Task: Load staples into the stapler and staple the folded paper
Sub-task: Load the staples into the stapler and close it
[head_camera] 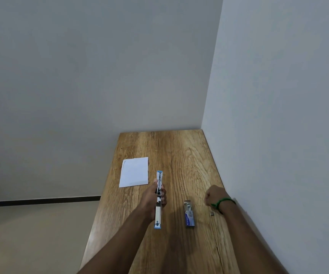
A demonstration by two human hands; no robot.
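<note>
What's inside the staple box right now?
The staple box lies open at its far end, with grey staple strips showing there. How many remain under its blue printed top is hidden.

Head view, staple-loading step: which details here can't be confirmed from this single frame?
- Stapler magazine: too narrow and small in the head view to tell whether staples are loaded; the left hand covers its middle.
- Right hand: curled into a fist, fingers turned away, so anything pinched inside is hidden.
- Small grey piece beside the wrist: too small to identify.
- Staple box: print blurred, contents unclear.
- Folded paper: existing staples indiscernible.
</note>
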